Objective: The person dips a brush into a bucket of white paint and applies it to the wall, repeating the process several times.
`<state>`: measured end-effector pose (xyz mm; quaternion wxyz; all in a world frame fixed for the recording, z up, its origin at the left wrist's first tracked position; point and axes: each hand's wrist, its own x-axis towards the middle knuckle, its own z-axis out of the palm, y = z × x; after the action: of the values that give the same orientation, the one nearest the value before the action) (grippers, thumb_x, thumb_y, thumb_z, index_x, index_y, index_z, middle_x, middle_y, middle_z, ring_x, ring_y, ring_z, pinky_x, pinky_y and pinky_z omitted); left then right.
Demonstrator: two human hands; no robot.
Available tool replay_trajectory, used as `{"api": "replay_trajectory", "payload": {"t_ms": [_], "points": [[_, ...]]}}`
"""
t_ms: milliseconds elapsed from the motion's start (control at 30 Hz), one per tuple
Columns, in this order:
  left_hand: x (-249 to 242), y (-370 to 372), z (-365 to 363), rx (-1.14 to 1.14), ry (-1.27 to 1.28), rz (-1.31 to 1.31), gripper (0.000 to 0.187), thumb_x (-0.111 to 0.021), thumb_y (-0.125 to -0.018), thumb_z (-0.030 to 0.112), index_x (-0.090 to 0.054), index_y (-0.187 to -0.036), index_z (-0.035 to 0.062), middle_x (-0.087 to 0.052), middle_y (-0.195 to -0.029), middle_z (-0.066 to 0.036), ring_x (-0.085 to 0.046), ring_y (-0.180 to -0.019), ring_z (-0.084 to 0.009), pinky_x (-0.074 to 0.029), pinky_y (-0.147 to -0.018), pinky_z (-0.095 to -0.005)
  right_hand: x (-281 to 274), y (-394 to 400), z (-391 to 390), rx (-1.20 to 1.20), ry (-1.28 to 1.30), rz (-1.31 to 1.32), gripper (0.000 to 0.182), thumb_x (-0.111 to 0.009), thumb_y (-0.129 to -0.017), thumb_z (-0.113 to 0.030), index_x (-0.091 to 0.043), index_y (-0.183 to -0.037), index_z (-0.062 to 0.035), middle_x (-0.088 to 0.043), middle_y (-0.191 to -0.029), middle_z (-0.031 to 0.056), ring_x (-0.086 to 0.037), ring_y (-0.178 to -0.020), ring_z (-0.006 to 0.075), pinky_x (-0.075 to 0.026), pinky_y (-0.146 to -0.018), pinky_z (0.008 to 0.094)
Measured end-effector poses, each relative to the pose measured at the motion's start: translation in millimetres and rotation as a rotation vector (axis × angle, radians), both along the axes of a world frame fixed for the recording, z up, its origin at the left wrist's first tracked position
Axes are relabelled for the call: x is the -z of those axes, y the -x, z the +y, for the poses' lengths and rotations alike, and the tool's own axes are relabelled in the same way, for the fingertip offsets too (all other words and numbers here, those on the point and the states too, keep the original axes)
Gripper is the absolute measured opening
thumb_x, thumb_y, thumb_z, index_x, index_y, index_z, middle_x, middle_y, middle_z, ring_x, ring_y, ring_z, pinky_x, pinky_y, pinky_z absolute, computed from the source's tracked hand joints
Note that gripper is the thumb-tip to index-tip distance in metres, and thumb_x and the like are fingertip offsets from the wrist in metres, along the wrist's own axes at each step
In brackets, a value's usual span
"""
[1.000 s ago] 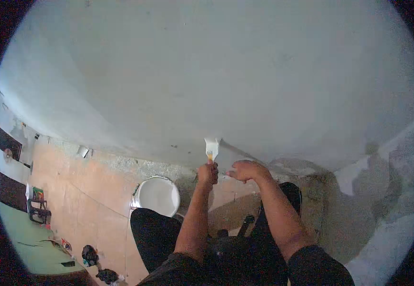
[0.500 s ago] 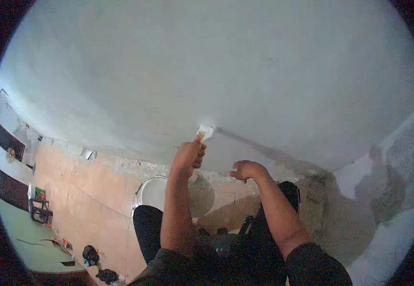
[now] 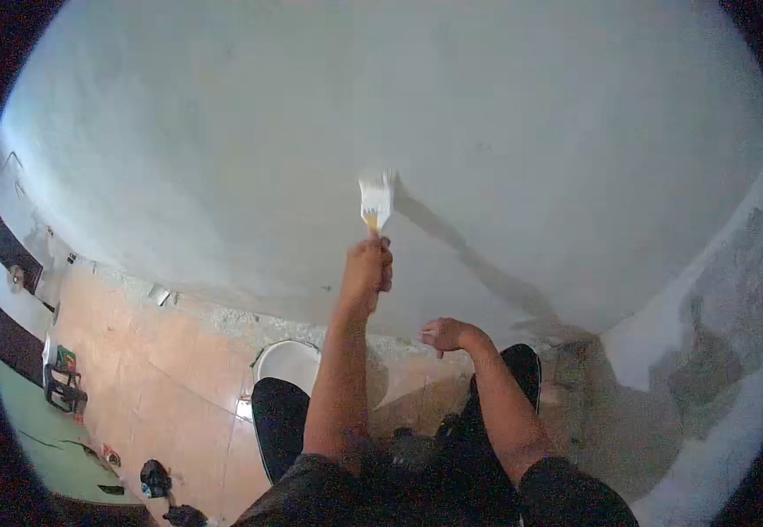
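A paintbrush (image 3: 376, 198) with white-coated bristles and a yellowish handle is held upright against the pale wall (image 3: 504, 114). My left hand (image 3: 369, 266) is wrapped round its handle, below the bristles. Lower and to the right, my right hand (image 3: 448, 335) hangs near the foot of the wall, holding nothing, its fingers partly spread. Between my left forearm and my left knee, a round white bucket (image 3: 287, 364) stands on the floor.
Orange floor tiles (image 3: 171, 360) run along the wall's rough lower edge. Dark bundles (image 3: 155, 479) lie at the lower left, near a small dark chair (image 3: 65, 386) and a green surface (image 3: 30, 422). A wall corner with grey patches is at the right.
My left hand and the brush have moved up the wall. My right hand has shifted slightly down. The view has tilted a little, and the bucket appears lower.
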<state>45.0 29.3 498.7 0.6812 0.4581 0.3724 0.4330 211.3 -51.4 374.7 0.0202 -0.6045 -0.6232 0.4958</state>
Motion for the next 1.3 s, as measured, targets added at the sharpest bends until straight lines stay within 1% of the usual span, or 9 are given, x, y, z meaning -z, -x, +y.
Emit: {"api": "replay_trajectory", "payload": {"t_ms": [33, 167, 400, 533, 633, 700, 800, 833, 1300], "points": [[9.6, -4.9, -1.2, 0.004, -0.005, -0.002, 0.034, -0.039, -0.097, 0.04, -0.048, -0.08, 0.0111, -0.036, -0.056, 0.006, -0.03, -0.04, -0.0052, -0.023, -0.036, -0.0224, 13.4, -7.3, -3.1, -0.265, -0.284, 0.005, 0.054, -0.05, -0.09, -0.041, -0.049, -0.125, 0.0007, -0.063, -0.105, 0.0169, -0.067, -0.066, 0.0206, -0.048, -0.082, 0.0403], [76.1, -12.4, -13.4, -0.035, 0.155, 0.115, 0.038, -0.039, -0.097, 0.041, -0.048, -0.076, 0.0109, -0.038, -0.055, 0.005, -0.032, -0.04, -0.0072, -0.024, -0.036, -0.0245, -3.9, -2.1, -21.1, 0.14, 0.004, -0.079, 0.056, -0.055, -0.087, -0.041, -0.05, -0.125, 0.0002, -0.062, -0.11, 0.0176, -0.067, -0.075, 0.0211, -0.049, -0.079, 0.0399], [138.9, 11.2, -11.2, 0.166, 0.085, 0.337, 0.037, -0.041, -0.096, 0.039, -0.048, -0.071, 0.0115, -0.038, -0.054, 0.003, -0.032, -0.04, -0.0107, -0.023, -0.036, -0.028, -16.7, 0.6, -27.9, -0.026, -0.021, -0.167, 0.056, -0.059, -0.085, -0.04, -0.049, -0.127, -0.0028, -0.056, -0.121, 0.0196, -0.061, -0.098, 0.0281, -0.047, -0.086, 0.0387], [26.5, 17.0, 2.1, 0.058, -0.051, 0.255, 0.036, -0.045, -0.095, 0.035, -0.05, -0.069, 0.0091, -0.038, -0.055, 0.003, -0.033, -0.043, -0.0091, -0.024, -0.039, -0.0271, -0.5, -7.8, -25.9, -0.181, -0.259, -0.127, 0.055, -0.06, -0.085, -0.038, -0.05, -0.126, -0.0034, -0.056, -0.122, 0.0169, -0.058, -0.105, 0.0262, -0.047, -0.088, 0.0382], [-45.3, 25.0, 5.0, 0.048, 0.152, 0.137, 0.021, -0.048, -0.092, 0.029, -0.054, -0.084, 0.0103, -0.041, -0.06, 0.004, -0.037, -0.045, -0.0083, -0.029, -0.039, -0.024, 5.0, -7.9, -11.9, 0.016, 0.043, -0.005, 0.052, -0.059, -0.086, -0.037, -0.051, -0.124, -0.0026, -0.055, -0.122, 0.0171, -0.058, -0.104, 0.0264, -0.046, -0.089, 0.037], [-70.6, 28.9, -8.0, 0.056, 0.06, 0.096, 0.03, -0.045, -0.095, 0.037, -0.05, -0.082, 0.01, -0.037, -0.059, 0.005, -0.032, -0.045, -0.0066, -0.024, -0.038, -0.0228, 73.3, -20.3, 2.2, -0.189, -0.403, -0.03, 0.049, -0.06, -0.086, -0.035, -0.053, -0.121, -0.0013, -0.06, -0.113, 0.0197, -0.062, -0.096, 0.0273, -0.048, -0.086, 0.0378], [-77.9, 28.2, -18.9, 0.02, 0.063, 0.08, 0.034, -0.042, -0.096, 0.04, -0.049, -0.08, 0.0101, -0.034, -0.058, 0.006, -0.029, -0.045, -0.0059, -0.021, -0.038, -0.0224, -1.5, -5.5, -12.4, 0.068, -0.217, 0.127, 0.046, -0.059, -0.087, -0.033, -0.053, -0.119, -0.0007, -0.064, -0.101, 0.0191, -0.065, -0.088, 0.0266, -0.049, -0.082, 0.0379], [-78.4, 25.5, -17.6, 0.028, 0.049, 0.04, 0.034, -0.042, -0.096, 0.04, -0.049, -0.081, 0.0107, -0.033, -0.057, 0.007, -0.029, -0.044, -0.0056, -0.021, -0.038, -0.022, -2.2, -3.7, -15.3, 0.137, -0.565, 0.1, 0.043, -0.058, -0.087, -0.03, -0.053, -0.119, -0.0012, -0.066, -0.092, 0.0162, -0.065, -0.083, 0.0258, -0.05, -0.08, 0.0377], [215.4, 11.4, 1.7, 0.033, 0.122, 0.248, 0.027, -0.044, -0.093, 0.034, -0.05, -0.078, 0.013, -0.04, -0.054, 0.005, -0.033, -0.038, -0.0105, -0.027, -0.036, -0.0271, 11.9, -9.4, 12.9, 0.213, -0.535, 0.058, 0.041, -0.059, -0.085, -0.032, -0.058, -0.111, -0.0003, -0.066, -0.089, 0.0204, -0.065, -0.083, 0.0334, -0.05, -0.078, 0.0418]]}}
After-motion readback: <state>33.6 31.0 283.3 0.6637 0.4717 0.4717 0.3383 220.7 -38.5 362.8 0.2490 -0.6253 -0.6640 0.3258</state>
